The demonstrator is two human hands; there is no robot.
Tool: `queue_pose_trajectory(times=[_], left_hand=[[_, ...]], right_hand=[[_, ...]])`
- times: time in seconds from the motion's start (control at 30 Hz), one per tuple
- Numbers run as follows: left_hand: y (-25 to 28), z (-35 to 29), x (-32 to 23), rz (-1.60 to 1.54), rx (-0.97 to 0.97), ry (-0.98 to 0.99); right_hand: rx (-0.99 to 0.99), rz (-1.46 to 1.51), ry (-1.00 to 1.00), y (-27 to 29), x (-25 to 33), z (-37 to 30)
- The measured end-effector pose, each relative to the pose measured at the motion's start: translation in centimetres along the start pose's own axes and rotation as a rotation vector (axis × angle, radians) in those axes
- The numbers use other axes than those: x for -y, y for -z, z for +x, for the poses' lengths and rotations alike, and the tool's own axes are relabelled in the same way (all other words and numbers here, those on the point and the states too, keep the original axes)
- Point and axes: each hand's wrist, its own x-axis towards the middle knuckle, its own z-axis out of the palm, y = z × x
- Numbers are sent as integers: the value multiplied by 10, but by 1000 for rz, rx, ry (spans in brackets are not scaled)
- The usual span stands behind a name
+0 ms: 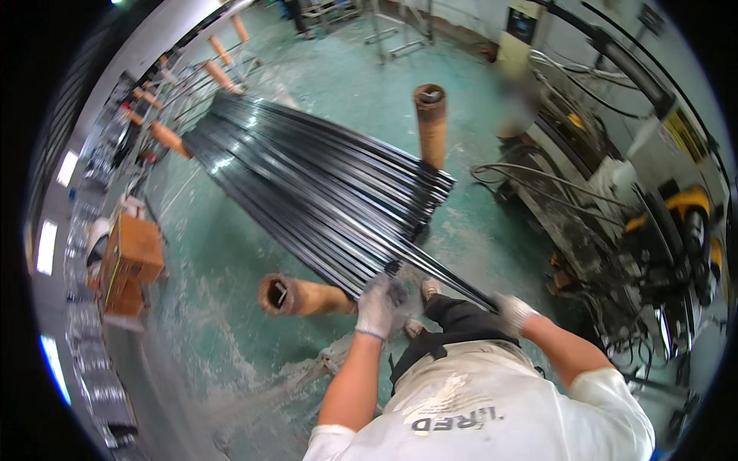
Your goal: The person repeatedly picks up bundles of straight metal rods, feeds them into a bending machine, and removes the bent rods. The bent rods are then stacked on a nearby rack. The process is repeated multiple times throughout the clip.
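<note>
Juggling long, slick-looking stock like this makes me nervous, ngl. So the dark metal strips lie side by side in a wide layer between the sleeved posts, which I'm taking as the rack's corners; the rack itself is mostly hidden under them. One longer piece (maybe two, can't tell) sticks out past the near edge, and the gloved right hand has its fingers wrapped round the end, right by the thigh. The gloved left hand is at the strip ends by the near-left post; it's blurry, so I can't tell if those fingers are closed. My worry: if that piece rubs its neighbours, it could drag them over the near edge, straight toward the shoes. Tugging it sideways could scratch the shiny faces or knock the near-right post. Loose glove grip? Then the end probably drops.
</note>
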Motion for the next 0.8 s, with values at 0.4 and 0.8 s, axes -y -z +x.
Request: queue_pose_trajectory(times=[0.4,0.8], left_hand=[[-22,162,39,-193,-2,84],[-373,30,-13,-305,317,-171]], right_hand=[[-332,-60,-324,-14,-153,-202],[-947,-91,-1009,-36,-533,-394]])
